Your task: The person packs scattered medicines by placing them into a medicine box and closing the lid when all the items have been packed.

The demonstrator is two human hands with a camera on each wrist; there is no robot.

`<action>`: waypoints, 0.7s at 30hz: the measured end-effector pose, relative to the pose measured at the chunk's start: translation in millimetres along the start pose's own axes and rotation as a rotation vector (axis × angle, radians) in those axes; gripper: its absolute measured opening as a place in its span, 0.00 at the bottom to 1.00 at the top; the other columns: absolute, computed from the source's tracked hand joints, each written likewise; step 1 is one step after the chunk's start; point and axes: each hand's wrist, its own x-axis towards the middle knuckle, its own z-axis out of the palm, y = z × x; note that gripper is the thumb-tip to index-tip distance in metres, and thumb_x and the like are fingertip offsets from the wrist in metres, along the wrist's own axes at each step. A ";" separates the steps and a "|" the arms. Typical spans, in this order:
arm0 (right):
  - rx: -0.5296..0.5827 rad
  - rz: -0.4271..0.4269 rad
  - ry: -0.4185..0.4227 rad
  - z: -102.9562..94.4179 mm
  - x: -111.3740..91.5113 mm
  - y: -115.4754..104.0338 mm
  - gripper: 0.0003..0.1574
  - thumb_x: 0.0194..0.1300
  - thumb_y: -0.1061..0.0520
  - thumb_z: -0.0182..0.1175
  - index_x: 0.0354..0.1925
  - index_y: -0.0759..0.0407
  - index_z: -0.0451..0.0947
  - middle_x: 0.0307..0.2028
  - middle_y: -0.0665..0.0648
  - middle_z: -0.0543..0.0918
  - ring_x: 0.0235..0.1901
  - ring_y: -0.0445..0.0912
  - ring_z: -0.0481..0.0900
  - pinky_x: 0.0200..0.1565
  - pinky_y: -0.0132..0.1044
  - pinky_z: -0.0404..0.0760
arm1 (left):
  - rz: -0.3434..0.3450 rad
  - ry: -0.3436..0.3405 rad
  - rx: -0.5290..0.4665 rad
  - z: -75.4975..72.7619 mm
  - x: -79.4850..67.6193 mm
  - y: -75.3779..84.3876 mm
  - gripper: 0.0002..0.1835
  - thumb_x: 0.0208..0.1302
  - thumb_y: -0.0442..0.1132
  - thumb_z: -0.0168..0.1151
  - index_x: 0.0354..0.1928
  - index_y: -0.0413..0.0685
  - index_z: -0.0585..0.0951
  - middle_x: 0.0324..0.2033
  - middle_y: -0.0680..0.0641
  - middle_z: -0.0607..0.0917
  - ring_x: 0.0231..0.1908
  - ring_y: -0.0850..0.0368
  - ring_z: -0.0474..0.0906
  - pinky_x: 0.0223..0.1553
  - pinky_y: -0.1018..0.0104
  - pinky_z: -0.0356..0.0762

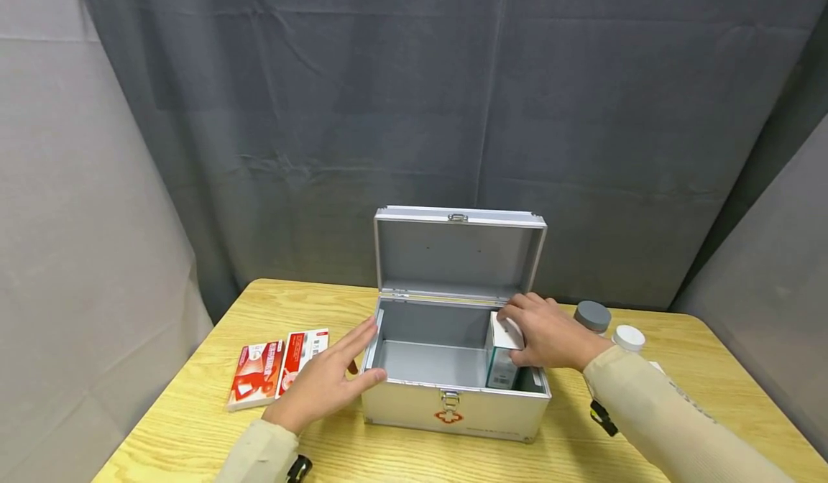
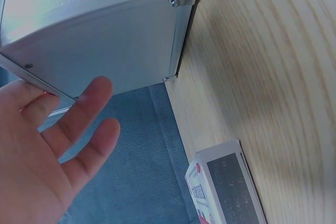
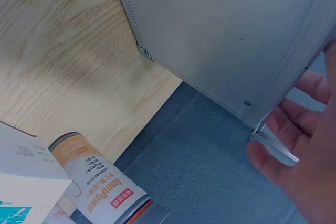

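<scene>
A silver first-aid case (image 1: 404, 404) with a red cross on its front stands with its lid (image 1: 461, 253) raised. In its right part is a white box with teal edges (image 1: 502, 369), upright. My right hand (image 1: 550, 330) grips this box from the right, fingers over its top and thumb at its near side. My left hand (image 1: 336, 381) is at the case's left rim, its fingers extended along the outside and nothing in its grasp. The left wrist view shows those fingers (image 2: 84, 108) beside the case's side wall.
Two red-and-white boxes (image 1: 255, 374) (image 1: 300, 353) lie on the table left of the case. To its right stand a grey-capped bottle (image 1: 592, 315) and a white-capped bottle (image 1: 628, 338), partly behind my right forearm. Another white box (image 3: 29, 169) shows near them. A grey curtain (image 1: 323, 123) hangs behind.
</scene>
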 end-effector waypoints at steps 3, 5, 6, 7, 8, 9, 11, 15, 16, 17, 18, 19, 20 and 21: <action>0.005 -0.015 0.002 -0.7 0.0 0.6 0.28 0.48 0.51 0.74 0.48 0.57 0.81 0.43 0.54 0.79 0.36 0.43 0.72 0.34 0.38 0.73 | -0.004 -0.002 0.001 0.5 0.6 0.4 0.40 0.66 0.68 0.54 0.76 0.61 0.61 0.77 0.60 0.58 0.31 0.75 0.75 0.42 0.63 0.78; 0.008 -0.022 0.005 -0.4 -0.2 0.9 0.26 0.49 0.53 0.73 0.48 0.57 0.81 0.43 0.54 0.78 0.35 0.42 0.71 0.34 0.38 0.75 | -0.015 -0.006 -0.003 0.3 0.6 0.8 0.40 0.66 0.68 0.54 0.76 0.63 0.61 0.77 0.62 0.58 0.31 0.76 0.75 0.42 0.63 0.77; 0.009 -0.024 0.009 -0.2 -0.3 1.0 0.25 0.49 0.54 0.73 0.47 0.58 0.81 0.42 0.54 0.77 0.35 0.41 0.70 0.34 0.38 0.75 | -0.018 -0.008 -0.004 0.2 0.5 1.0 0.40 0.66 0.68 0.54 0.76 0.63 0.61 0.77 0.62 0.58 0.31 0.76 0.74 0.42 0.64 0.77; 0.009 -0.027 0.014 0.2 -0.4 0.9 0.24 0.50 0.54 0.72 0.47 0.58 0.81 0.42 0.54 0.77 0.35 0.41 0.70 0.34 0.38 0.76 | -0.020 -0.010 -0.004 0.0 0.4 1.1 0.40 0.66 0.67 0.55 0.76 0.64 0.60 0.77 0.62 0.58 0.31 0.76 0.74 0.42 0.64 0.77; 0.010 -0.028 0.016 0.6 -0.1 0.9 0.24 0.50 0.55 0.72 0.46 0.58 0.81 0.42 0.54 0.77 0.35 0.41 0.70 0.35 0.38 0.77 | -0.021 -0.010 -0.006 -0.2 0.3 1.2 0.40 0.66 0.67 0.55 0.76 0.64 0.60 0.77 0.62 0.58 0.31 0.76 0.74 0.42 0.64 0.77; 0.009 -0.027 0.014 1.0 -0.1 0.9 0.24 0.49 0.54 0.72 0.46 0.58 0.80 0.42 0.54 0.77 0.35 0.41 0.71 0.36 0.39 0.77 | -0.022 -0.009 -0.006 -0.4 0.2 1.2 0.40 0.66 0.66 0.56 0.76 0.63 0.61 0.77 0.62 0.58 0.31 0.76 0.74 0.41 0.64 0.77; 0.007 -0.023 0.006 1.8 0.0 1.1 0.25 0.49 0.54 0.74 0.46 0.57 0.80 0.42 0.54 0.77 0.36 0.42 0.71 0.36 0.39 0.78 | -0.019 -0.005 -0.003 -0.4 0.3 1.1 0.40 0.66 0.66 0.56 0.76 0.63 0.61 0.77 0.62 0.58 0.30 0.76 0.73 0.41 0.64 0.76; -0.018 -0.036 -0.009 5.2 1.1 1.8 0.29 0.45 0.51 0.78 0.45 0.55 0.77 0.44 0.54 0.76 0.38 0.44 0.72 0.35 0.38 0.77 | -0.016 -0.003 -0.001 0.4 0.6 1.0 0.39 0.66 0.65 0.57 0.76 0.64 0.60 0.77 0.61 0.58 0.29 0.76 0.73 0.41 0.64 0.77; -0.025 -0.036 -0.012 6.1 1.3 1.7 0.30 0.44 0.51 0.79 0.44 0.55 0.76 0.44 0.54 0.76 0.38 0.44 0.72 0.35 0.38 0.77 | -0.016 -0.003 -0.002 0.5 0.6 1.1 0.39 0.66 0.64 0.57 0.76 0.64 0.60 0.77 0.61 0.58 0.29 0.76 0.73 0.41 0.64 0.77; -0.033 -0.038 -0.010 6.9 1.7 1.6 0.31 0.44 0.51 0.79 0.44 0.54 0.75 0.44 0.54 0.76 0.39 0.45 0.72 0.35 0.38 0.77 | -0.017 -0.003 -0.004 0.6 0.6 1.2 0.39 0.66 0.64 0.57 0.76 0.64 0.60 0.77 0.61 0.58 0.30 0.76 0.73 0.41 0.64 0.77; -0.038 -0.042 -0.007 7.5 2.3 1.4 0.31 0.43 0.51 0.80 0.43 0.54 0.75 0.44 0.54 0.76 0.39 0.45 0.72 0.35 0.38 0.77 | -0.017 -0.003 -0.005 0.6 0.5 1.4 0.39 0.66 0.65 0.57 0.76 0.64 0.61 0.77 0.61 0.58 0.30 0.76 0.74 0.41 0.64 0.77; -0.040 -0.044 -0.003 7.9 2.6 1.1 0.31 0.42 0.52 0.80 0.43 0.54 0.74 0.44 0.54 0.76 0.39 0.46 0.73 0.36 0.39 0.78 | -0.019 -0.003 -0.007 0.7 0.6 1.4 0.39 0.66 0.65 0.57 0.76 0.64 0.61 0.77 0.62 0.58 0.30 0.76 0.74 0.41 0.65 0.77; -0.044 -0.045 0.001 8.1 2.7 0.7 0.32 0.41 0.52 0.81 0.42 0.54 0.74 0.44 0.54 0.76 0.40 0.46 0.73 0.37 0.40 0.77 | -0.021 -0.002 -0.007 0.7 0.5 1.5 0.39 0.66 0.65 0.57 0.76 0.64 0.61 0.77 0.62 0.58 0.30 0.76 0.74 0.41 0.65 0.77; -0.046 -0.045 0.005 8.5 2.8 0.3 0.32 0.41 0.52 0.81 0.41 0.53 0.74 0.44 0.54 0.76 0.40 0.46 0.72 0.37 0.40 0.77 | -0.025 -0.001 -0.008 0.5 0.4 1.6 0.40 0.66 0.65 0.57 0.76 0.64 0.61 0.77 0.63 0.58 0.30 0.76 0.74 0.41 0.65 0.77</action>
